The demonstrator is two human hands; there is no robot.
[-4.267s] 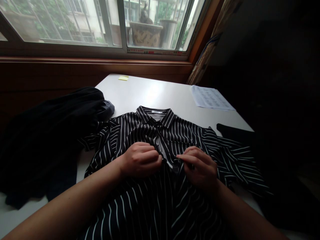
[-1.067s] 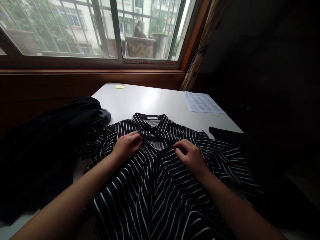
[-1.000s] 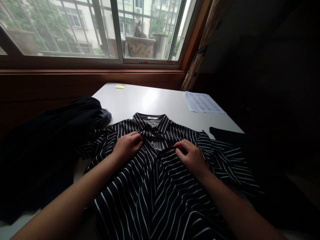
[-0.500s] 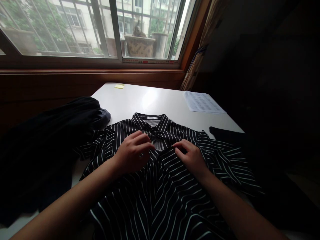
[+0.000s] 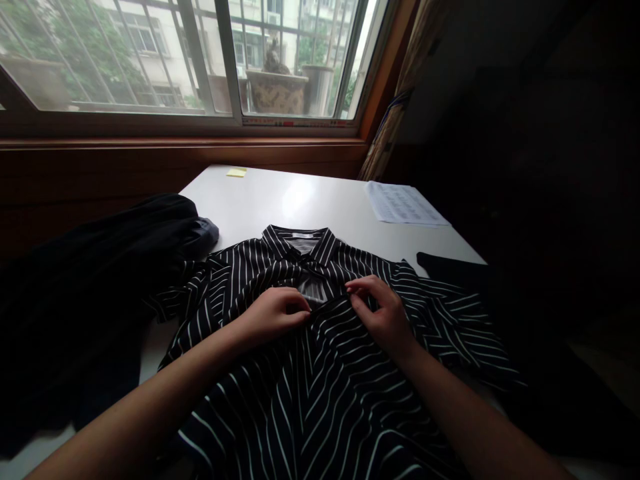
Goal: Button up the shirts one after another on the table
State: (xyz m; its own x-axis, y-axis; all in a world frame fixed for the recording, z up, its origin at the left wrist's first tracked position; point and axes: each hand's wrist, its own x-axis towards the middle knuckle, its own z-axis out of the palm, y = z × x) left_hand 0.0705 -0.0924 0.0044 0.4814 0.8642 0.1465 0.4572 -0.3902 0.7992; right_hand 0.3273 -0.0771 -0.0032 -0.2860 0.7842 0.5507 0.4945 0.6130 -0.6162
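Note:
A black shirt with white stripes [image 5: 345, 387] lies spread on the table, collar toward the window and short sleeves out to both sides. Its front gapes below the collar, showing the pale inside of the back. My left hand [image 5: 277, 311] is closed, thumb and fingertips pinching the shirt's front edge at the left of the gap. To the right of it, my right hand [image 5: 377, 309] pinches the same dark edge between thumb and fingers. Whether a button lies under the fingertips I cannot tell.
Dark clothing [image 5: 100, 280] is heaped on the left side of the white table [image 5: 260, 200]. Printed papers [image 5: 405, 203] lie at the back right, a yellow sticky note [image 5: 237, 172] at the back left. A dark cloth [image 5: 450, 268] sits by the right sleeve. The window [image 5: 280, 60] is behind.
My left hand has come down from above the shirt's gap, and its fingers have closed on the front edge. My right hand keeps its pinch almost unmoved. The view has shifted slightly.

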